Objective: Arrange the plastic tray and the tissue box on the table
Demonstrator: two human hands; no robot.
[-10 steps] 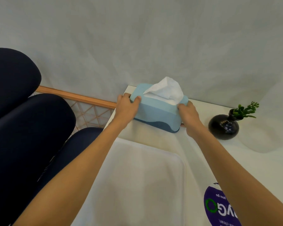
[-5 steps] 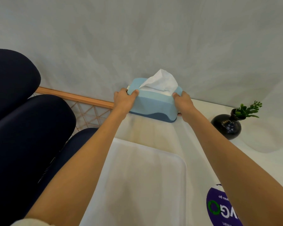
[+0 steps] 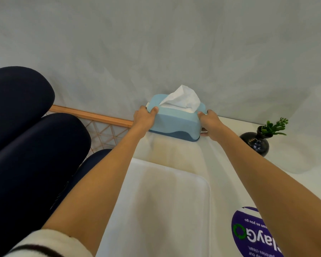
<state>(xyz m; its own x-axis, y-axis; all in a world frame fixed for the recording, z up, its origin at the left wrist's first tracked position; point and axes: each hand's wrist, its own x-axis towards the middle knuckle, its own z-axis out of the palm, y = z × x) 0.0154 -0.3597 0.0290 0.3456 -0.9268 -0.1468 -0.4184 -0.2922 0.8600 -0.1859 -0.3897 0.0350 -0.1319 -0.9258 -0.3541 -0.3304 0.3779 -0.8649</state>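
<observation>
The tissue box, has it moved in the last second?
Yes. The tissue box, held by both hands, slid away from the black vase, toward the table's far corner.

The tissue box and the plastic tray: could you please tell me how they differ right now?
The tissue box is blue and tall, the plastic tray white and flat. The left hand and right hand grip the tissue box's ends; the plastic tray lies untouched. The tissue box sits by the wall, the plastic tray nearer. Both rest on the table.

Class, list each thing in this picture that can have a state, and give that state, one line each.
Tissue box: upright at the table's far edge, a tissue sticking out of the top.
Left hand: gripping the box's left end.
Right hand: gripping its right end.
Plastic tray: flat, nothing visible in it.
Black vase: upright, holding a green sprig.
</observation>
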